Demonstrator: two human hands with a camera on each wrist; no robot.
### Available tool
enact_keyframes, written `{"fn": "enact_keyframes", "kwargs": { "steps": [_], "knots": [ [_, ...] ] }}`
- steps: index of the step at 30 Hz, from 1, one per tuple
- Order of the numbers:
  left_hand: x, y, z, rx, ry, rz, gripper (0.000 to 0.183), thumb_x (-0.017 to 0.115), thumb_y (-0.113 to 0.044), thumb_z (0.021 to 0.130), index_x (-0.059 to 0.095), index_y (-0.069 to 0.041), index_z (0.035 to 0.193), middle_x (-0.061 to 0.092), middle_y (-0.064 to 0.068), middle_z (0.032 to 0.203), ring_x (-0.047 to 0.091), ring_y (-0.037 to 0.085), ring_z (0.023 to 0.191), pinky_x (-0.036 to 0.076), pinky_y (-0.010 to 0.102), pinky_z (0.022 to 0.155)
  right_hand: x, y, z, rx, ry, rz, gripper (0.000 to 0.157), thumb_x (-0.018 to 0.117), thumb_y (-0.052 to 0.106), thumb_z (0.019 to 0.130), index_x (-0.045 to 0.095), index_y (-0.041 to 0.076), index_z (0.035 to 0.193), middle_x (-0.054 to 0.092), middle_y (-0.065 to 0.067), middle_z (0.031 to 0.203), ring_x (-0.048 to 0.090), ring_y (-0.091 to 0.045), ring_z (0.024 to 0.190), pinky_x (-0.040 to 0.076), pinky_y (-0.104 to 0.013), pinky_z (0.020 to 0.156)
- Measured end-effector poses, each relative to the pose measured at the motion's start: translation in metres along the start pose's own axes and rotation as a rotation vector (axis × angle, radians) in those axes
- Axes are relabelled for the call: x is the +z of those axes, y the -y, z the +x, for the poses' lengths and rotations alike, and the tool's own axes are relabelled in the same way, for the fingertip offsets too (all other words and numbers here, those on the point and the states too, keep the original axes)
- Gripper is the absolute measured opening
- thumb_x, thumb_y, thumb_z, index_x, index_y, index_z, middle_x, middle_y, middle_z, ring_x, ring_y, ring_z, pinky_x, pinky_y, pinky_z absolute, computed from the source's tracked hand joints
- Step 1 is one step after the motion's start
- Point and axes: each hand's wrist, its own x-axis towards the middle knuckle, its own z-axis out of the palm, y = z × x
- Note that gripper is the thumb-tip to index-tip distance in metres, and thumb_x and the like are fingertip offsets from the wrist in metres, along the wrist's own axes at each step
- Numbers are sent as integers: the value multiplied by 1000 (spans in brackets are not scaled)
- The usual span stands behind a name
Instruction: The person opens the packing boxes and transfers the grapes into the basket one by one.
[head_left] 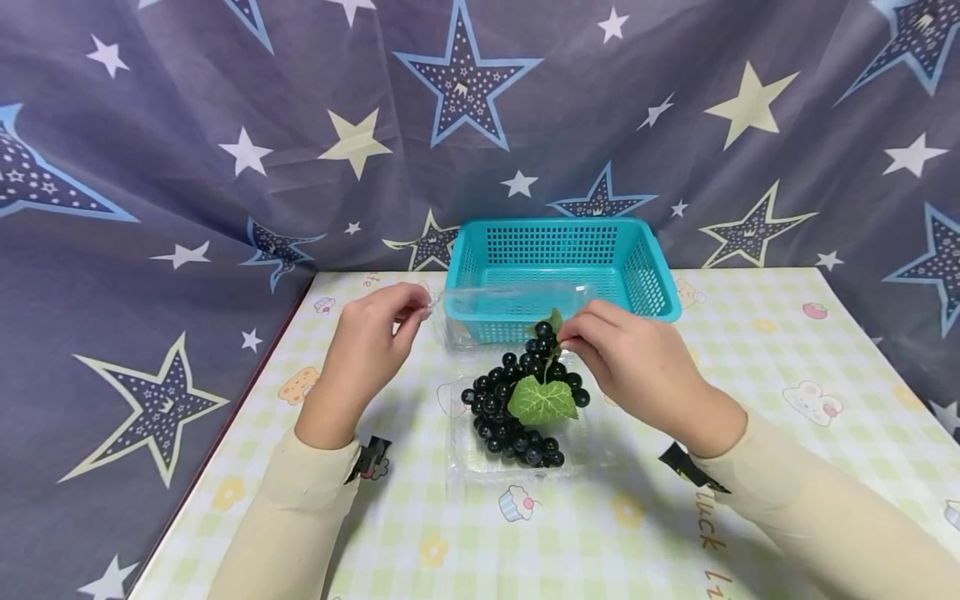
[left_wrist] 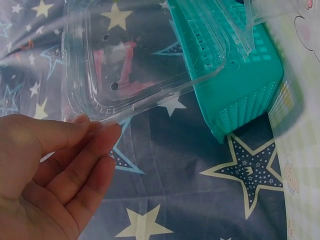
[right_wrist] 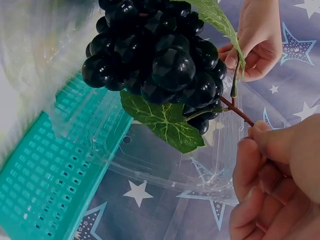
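Observation:
A bunch of dark grapes (head_left: 498, 400) with green leaves (head_left: 543, 402) is over the base of a clear plastic clamshell box (head_left: 465, 462). My right hand (head_left: 633, 354) pinches its brown stem (right_wrist: 237, 111) between thumb and forefinger. On the other side, my left hand (head_left: 375, 333) pinches the rim of the box's raised clear lid (left_wrist: 150, 100) at a corner. The lid stands tilted up behind the grapes. Whether the lowest grapes touch the base is hard to tell.
A turquoise plastic basket (head_left: 660, 267) stands at the back of the table, partly seen through the lid. The checked tablecloth (head_left: 517, 550) covers the table. A star-patterned curtain (head_left: 300, 83) hangs behind and at the left.

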Motion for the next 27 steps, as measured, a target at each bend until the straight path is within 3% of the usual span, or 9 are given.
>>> {"fn": "enact_keyframes", "kwargs": {
  "steps": [10, 17, 27],
  "knots": [
    [0, -4, 0, 24, -2, -3, 6, 74, -9, 95, 74, -10, 101, 76, 2, 99, 75, 15, 88, 61, 34, 80, -14, 2, 6, -29, -17, -13, 4, 72, 15, 97, 73, 16, 101, 68, 5, 94, 62, -10, 67, 53, -33, 58],
    [0, -5, 0, 37, -6, -10, 7, 74, -7, 94, 74, -9, 101, 76, 3, 98, 75, 15, 88, 61, 34, 81, -21, 3, 15, -43, -57, -14, 10, 76, 10, 93, 74, 15, 101, 72, 3, 96, 69, -13, 74, 56, -36, 63],
    [0, -3, 0, 21, 8, -10, 7, 74, -7, 95, 73, -10, 101, 75, 2, 98, 75, 14, 89, 61, 34, 83, -35, 3, 23, -59, -67, -59, 8, 76, 12, 94, 75, 14, 101, 70, 3, 95, 66, -12, 73, 54, -35, 57]
  ]
}}
